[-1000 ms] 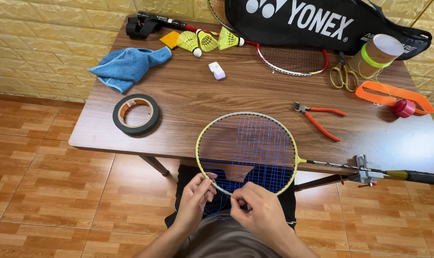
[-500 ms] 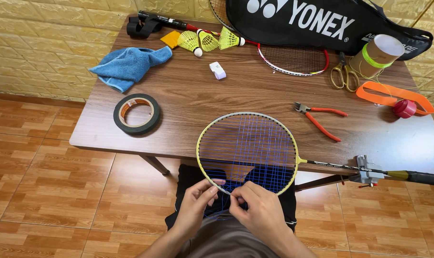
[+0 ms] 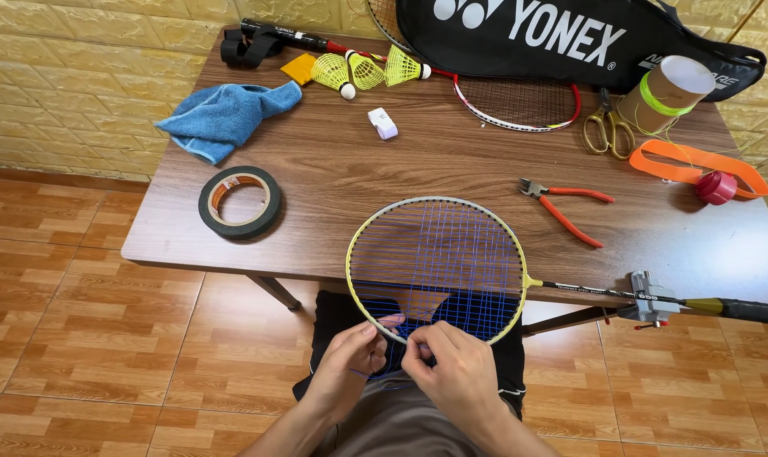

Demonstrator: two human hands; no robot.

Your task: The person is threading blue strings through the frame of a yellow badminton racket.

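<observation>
Badminton racket: yellow frame w/ a white-grey top arc, thin black shaft, dark grip off to the right. Lies roughly flat, head half on the bench, near half hanging over the front edge; shaft runs right through a small metal clamp. Blue string woven in a grid, looser at the near rim, where both hands meet; loose blue strands trail below the frame there.

Both my forearms come up from six o'clock and meet low in the middle. My left hand sits at seven o'clock, fingers curled, thumb and forefinger pinched. My right hand sits at five o'clock, knuckles up, fingertips pinched toward the left hand.
</observation>
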